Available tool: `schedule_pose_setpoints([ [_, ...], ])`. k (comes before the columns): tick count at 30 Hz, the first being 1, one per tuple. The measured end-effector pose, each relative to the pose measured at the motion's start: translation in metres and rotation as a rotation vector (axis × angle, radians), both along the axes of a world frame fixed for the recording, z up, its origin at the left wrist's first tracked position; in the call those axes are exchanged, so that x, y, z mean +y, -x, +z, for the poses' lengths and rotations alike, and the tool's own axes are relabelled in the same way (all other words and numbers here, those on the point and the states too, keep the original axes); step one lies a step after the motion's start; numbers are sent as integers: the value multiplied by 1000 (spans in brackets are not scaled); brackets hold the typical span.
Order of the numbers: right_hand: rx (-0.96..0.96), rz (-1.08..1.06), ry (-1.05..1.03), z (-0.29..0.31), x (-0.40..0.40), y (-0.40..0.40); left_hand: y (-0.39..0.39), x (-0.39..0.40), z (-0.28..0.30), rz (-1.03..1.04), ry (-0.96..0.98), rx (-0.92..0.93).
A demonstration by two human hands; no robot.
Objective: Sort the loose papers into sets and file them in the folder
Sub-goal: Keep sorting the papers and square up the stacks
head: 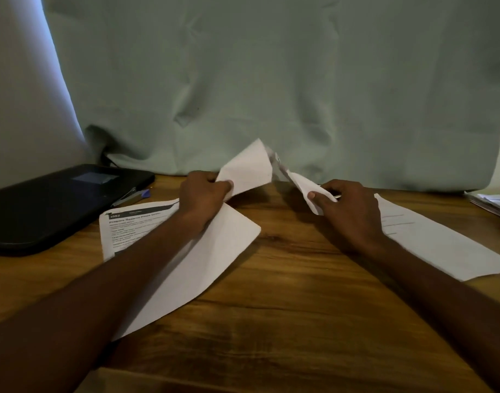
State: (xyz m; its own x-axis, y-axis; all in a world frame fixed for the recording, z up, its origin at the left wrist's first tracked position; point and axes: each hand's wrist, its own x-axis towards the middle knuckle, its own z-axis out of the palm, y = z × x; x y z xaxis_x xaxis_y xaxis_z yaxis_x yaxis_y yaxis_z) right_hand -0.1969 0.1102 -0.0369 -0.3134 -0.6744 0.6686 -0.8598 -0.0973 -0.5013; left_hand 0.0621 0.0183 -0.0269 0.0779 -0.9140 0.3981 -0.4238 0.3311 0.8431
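Fingers and thumb of the left hand (205, 191) curl round the lower corner of a white sheet (247, 170) and pinch it, raising it off a wooden table (285, 279), while the right hand (348, 205) pinches a second, crumpled-looking sheet (302, 182) between thumb and fingers; the two pages tilt toward each other and meet near their top edges, apparently being pulled apart so each can go to its own set. Just below the left wrist lies a blank sheet (214, 251) overlapping a printed page (129, 225) with a dark header, and under the right forearm another faintly lined sheet (441, 245) rests flat (likely the start of separate piles). The black folder (59, 205), closed, sits well to the left of both hands, a pen (132, 196) just beside its edge. More papers (495, 202) show at the far right edge, against a pale green cloth backdrop (271, 80).
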Motion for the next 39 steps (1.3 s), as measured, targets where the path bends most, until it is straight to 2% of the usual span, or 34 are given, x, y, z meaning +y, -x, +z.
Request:
schedule_pose_setpoints([
  [2, 11, 6, -23, 0, 1, -2, -5, 4, 10, -65, -23, 201],
  [7, 39, 62, -210, -7, -3, -8, -11, 12, 27, -261, -92, 498],
  [10, 0, 151, -133, -5, -3, -11, -14, 14, 33, -445, -111, 643],
  [13, -160, 272, -100, 0, -1, -17, -16, 16, 36, -684, -170, 837],
  [15, -449, 417, -161, 5, 2, -22, -12, 17, 32, -822, -216, 892],
  [17, -788, 611, -257, 12, 6, -24, -4, 21, 27, -905, -283, 858],
  [18, -888, 689, -274, 15, 7, -24, 0, 24, 24, -923, -305, 789],
  [21, -1054, 840, -178, 21, 11, -25, 13, 30, 15, -947, -326, 549],
  [24, -1175, 941, -92, 27, 14, -21, 19, 30, 9, -900, -337, 493],
  [26, -1174, 996, -98, 29, 16, -17, 19, 26, 6, -884, -332, 481],
  [28, -1104, 947, -109, 27, 14, -16, 17, 26, 5, -898, -329, 443],
  [33, -1050, 584, -62, 17, 4, -9, 18, 27, 3, -944, -392, 308],
  [36, -1013, 514, -54, 15, 3, -1, 22, 31, 7, -768, -340, 384],
  [39, -995, 497, -56, 16, 3, 1, 18, 25, 11, -572, -330, 598],
])
